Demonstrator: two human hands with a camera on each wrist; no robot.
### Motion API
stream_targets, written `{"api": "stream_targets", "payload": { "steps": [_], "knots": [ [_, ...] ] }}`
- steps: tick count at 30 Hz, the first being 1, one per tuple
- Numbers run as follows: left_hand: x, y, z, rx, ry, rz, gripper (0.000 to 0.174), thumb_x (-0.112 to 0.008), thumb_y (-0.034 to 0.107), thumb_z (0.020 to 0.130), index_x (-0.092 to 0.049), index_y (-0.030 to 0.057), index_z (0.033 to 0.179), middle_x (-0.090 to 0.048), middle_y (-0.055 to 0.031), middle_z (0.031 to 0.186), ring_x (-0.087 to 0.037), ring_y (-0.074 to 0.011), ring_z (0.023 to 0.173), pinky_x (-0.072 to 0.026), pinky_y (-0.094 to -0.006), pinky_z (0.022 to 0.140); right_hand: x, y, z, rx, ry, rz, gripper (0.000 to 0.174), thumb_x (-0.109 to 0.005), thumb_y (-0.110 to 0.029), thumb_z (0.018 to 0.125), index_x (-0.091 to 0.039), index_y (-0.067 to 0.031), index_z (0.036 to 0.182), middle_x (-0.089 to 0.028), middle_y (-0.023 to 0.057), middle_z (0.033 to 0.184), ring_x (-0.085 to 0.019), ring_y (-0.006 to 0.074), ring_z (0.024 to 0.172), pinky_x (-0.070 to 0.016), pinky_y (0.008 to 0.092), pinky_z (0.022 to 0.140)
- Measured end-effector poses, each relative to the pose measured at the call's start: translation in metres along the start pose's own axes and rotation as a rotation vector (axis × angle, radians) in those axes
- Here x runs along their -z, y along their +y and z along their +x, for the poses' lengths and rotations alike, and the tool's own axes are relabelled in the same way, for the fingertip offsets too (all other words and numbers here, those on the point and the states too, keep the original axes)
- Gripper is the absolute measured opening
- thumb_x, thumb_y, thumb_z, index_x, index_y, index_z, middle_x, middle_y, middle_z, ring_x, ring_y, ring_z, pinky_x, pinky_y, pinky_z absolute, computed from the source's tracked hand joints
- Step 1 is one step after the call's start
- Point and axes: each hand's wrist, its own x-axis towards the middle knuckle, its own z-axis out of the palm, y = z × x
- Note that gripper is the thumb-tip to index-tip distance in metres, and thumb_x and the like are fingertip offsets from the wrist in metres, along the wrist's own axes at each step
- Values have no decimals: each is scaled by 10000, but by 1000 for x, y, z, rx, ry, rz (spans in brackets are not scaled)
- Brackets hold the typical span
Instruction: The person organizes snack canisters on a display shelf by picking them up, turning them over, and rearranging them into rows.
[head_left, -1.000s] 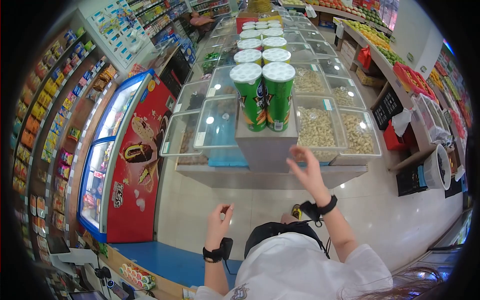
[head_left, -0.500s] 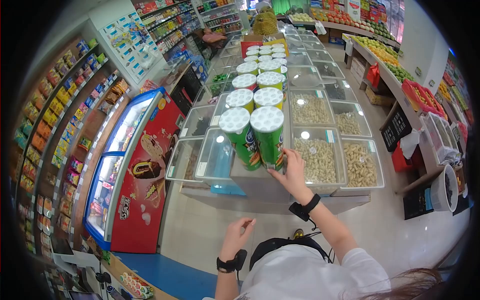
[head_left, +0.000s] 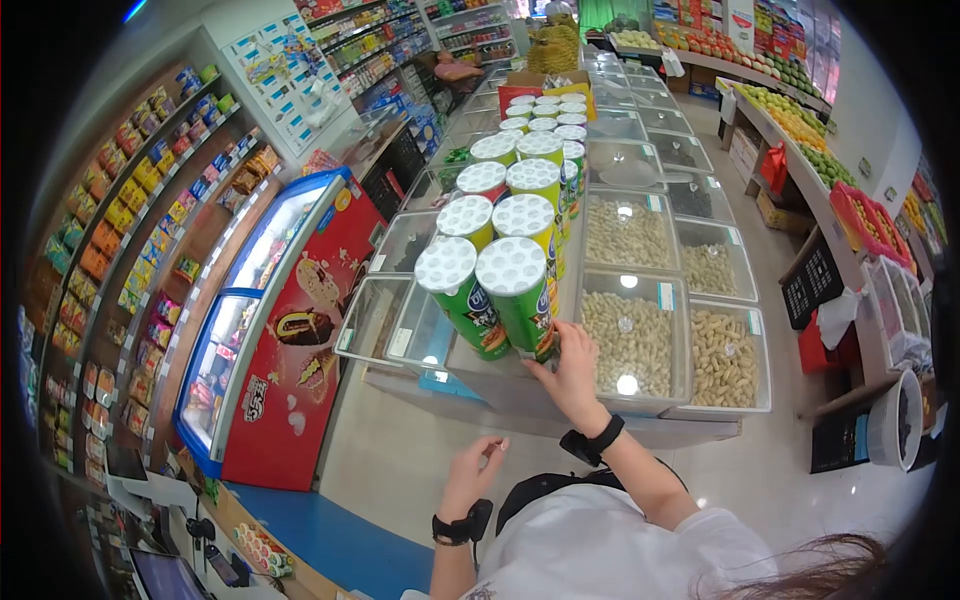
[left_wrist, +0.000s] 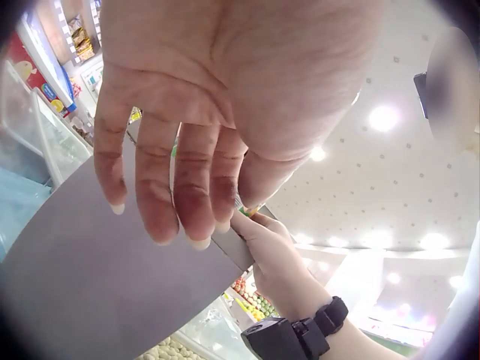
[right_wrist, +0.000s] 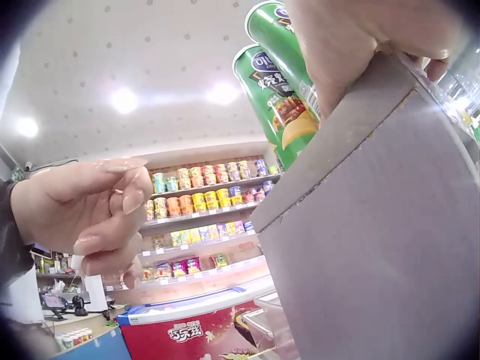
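Observation:
Two green potato chip cans, a left can (head_left: 470, 320) and a right can (head_left: 525, 310), stand side by side at the near end of a narrow grey ledge (head_left: 480, 372). At the base of the right can is my right hand (head_left: 572, 375), its thumb in front and its fingers along the right side. In the right wrist view that hand (right_wrist: 367, 45) lies at the ledge's edge, right against a green can (right_wrist: 281, 112). My left hand (head_left: 473, 472) hangs before the counter, fingers loosely bent, holding nothing; the left wrist view shows its palm (left_wrist: 217, 90).
More lidded cans (head_left: 530, 180) run back along the ledge in two rows. Clear bins of peanuts (head_left: 632, 335) flank it on the right, other lidded bins (head_left: 375, 310) on the left. A red ice cream freezer (head_left: 300, 370) stands farther left, fruit stands (head_left: 790, 130) far right.
My right hand has moved from the air beside the ledge to the base of the right can. The view has shifted forward and up; the left hand still hangs low.

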Motion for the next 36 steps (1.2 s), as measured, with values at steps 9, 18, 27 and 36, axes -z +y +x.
{"api": "stream_targets", "payload": {
  "steps": [9, 18, 27, 36],
  "knots": [
    [-18, 21, 7, -8, -12, 38, 250, -623, 213, 913, -637, -27, 980, -658, -162, 803, -642, -236, 721, -492, -316, 634, 2, 6, 1, 31, 13, -4, 752, -819, -225, 661, -454, -26, 1288, -514, 158, 1212, -446, 335, 1175, -322, 442, 970],
    [-47, 23, 22, 25, -59, 35, 254, -613, 223, 919, -622, -7, 1029, -663, -160, 823, -659, -258, 753, -490, -332, 652, 4, 9, 3, 29, -18, 75, 771, -814, -227, 650, -451, -20, 1298, -520, 145, 1189, -447, 329, 1170, -315, 438, 954],
    [-54, 12, 33, -77, -20, 39, 198, -645, 151, 888, -625, -7, 1007, -665, -118, 853, -647, -198, 806, -494, -294, 713, 7, 11, -1, -37, -45, 106, 771, -817, -234, 661, -438, -14, 1296, -531, 152, 1208, -483, 318, 1155, -332, 434, 952],
    [-24, -10, 58, -186, 7, -40, 151, -668, 100, 831, -644, 12, 951, -666, -126, 846, -646, -277, 800, -490, -356, 754, -6, 7, -8, -56, 89, 121, 810, -824, -243, 679, -404, -12, 1331, -543, 143, 1251, -489, 304, 1176, -332, 423, 994]
  ]
}}
